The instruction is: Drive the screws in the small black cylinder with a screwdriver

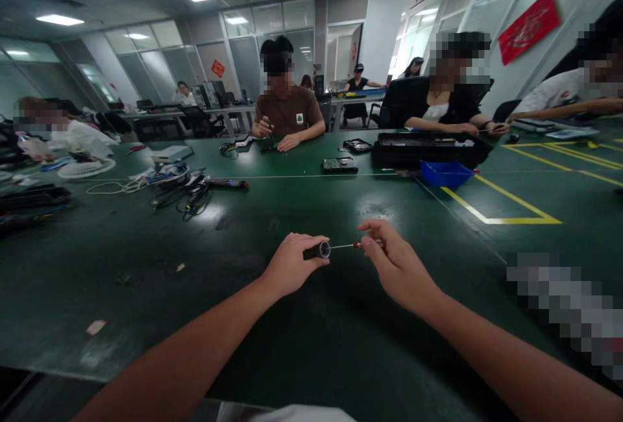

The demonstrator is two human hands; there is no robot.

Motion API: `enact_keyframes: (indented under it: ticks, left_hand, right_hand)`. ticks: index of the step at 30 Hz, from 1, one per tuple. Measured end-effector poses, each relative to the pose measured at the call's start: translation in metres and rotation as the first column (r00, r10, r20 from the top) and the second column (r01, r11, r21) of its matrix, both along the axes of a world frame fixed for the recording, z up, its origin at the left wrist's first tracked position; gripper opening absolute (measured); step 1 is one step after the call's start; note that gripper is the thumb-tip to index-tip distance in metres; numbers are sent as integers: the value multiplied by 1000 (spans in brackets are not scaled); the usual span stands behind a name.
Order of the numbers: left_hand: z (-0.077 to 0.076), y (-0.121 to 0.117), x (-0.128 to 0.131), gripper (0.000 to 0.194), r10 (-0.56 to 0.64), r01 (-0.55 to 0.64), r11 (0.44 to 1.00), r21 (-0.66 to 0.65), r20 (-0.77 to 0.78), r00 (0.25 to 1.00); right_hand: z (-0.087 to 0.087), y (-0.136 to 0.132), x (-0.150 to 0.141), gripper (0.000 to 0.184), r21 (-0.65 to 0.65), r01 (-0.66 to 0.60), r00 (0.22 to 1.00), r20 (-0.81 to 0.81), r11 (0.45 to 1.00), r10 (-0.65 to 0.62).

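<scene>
My left hand [295, 265] is closed around a short black cylinder [317, 250], whose round, pale-rimmed end faces right and towards me. Between the fingers and thumb of my right hand [392, 263] is a screwdriver [346, 246] with a thin metal shaft and a red-tipped handle. Its shaft points left and reaches the end of the cylinder; whether the tip touches a screw is too small to tell. Most of the handle is hidden by my fingers. Both hands are above the green table [233, 318], near its front middle.
Opened hard drives [339, 165] lie across the table beside a long black housing [431, 149] and a blue bin [446, 174]. A tangle of cables [187, 191] sits at left. Yellow tape [520, 221] marks the right side. A person in a brown shirt [292, 110] works opposite.
</scene>
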State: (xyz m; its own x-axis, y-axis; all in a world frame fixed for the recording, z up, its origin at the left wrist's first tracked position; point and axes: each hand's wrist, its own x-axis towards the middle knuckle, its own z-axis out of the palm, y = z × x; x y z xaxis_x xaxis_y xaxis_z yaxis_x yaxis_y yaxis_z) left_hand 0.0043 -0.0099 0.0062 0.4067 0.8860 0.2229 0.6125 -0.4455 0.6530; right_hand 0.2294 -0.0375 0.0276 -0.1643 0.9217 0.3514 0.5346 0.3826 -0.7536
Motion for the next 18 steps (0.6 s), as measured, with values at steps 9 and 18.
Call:
enact_keyframes:
  ticks: [9,18]
  left_hand:
    - [2,0,1,35,25,-25,1000,0,7,1000]
    - [0,-2,1,41,-9,8,997,74,2,1000]
  right_hand:
    - [3,-2,-1,21,-35,11,1000,-17,999,-11]
    - [-6,16,0,28,-275,-92,779,-619,957,-103]
